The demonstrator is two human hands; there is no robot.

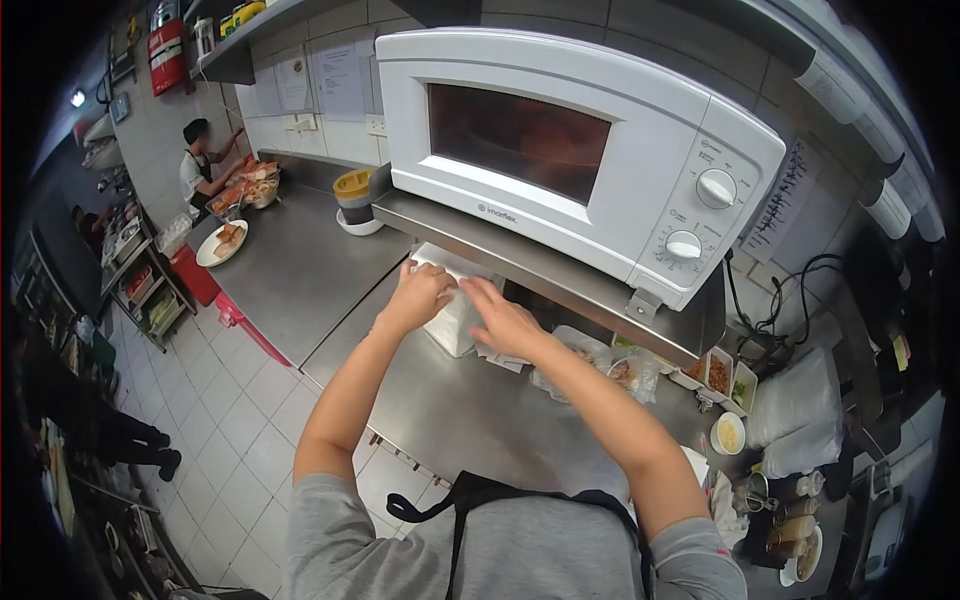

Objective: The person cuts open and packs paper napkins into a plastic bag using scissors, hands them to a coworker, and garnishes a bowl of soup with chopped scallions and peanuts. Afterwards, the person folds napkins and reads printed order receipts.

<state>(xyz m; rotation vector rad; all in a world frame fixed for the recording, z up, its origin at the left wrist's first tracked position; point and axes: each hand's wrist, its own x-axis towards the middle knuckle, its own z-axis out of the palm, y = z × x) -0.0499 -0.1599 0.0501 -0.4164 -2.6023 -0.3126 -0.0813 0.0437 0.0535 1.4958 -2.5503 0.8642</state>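
Note:
Under the front edge of the steel shelf, both my hands are at a white, wrapped-looking block [447, 326] on the steel counter [480, 405]. My left hand [422, 294] rests on its upper left part with the fingers bent; what the fingertips hold, if anything, is too small to make out. Beside it on the right, my right hand [500, 318] has its fingers apart and touches or hovers over the block's right side. White sheets [502, 359] lie below the right hand. A white microwave [580, 150] stands on the shelf above.
Clear plastic bags [600, 365] and food containers [715, 370] sit to the right, near a small white bowl [728, 434]. A plate of food [222, 243] and a yellow-lidded container [354, 196] are at the left. A person [196, 168] works at the far-left counter.

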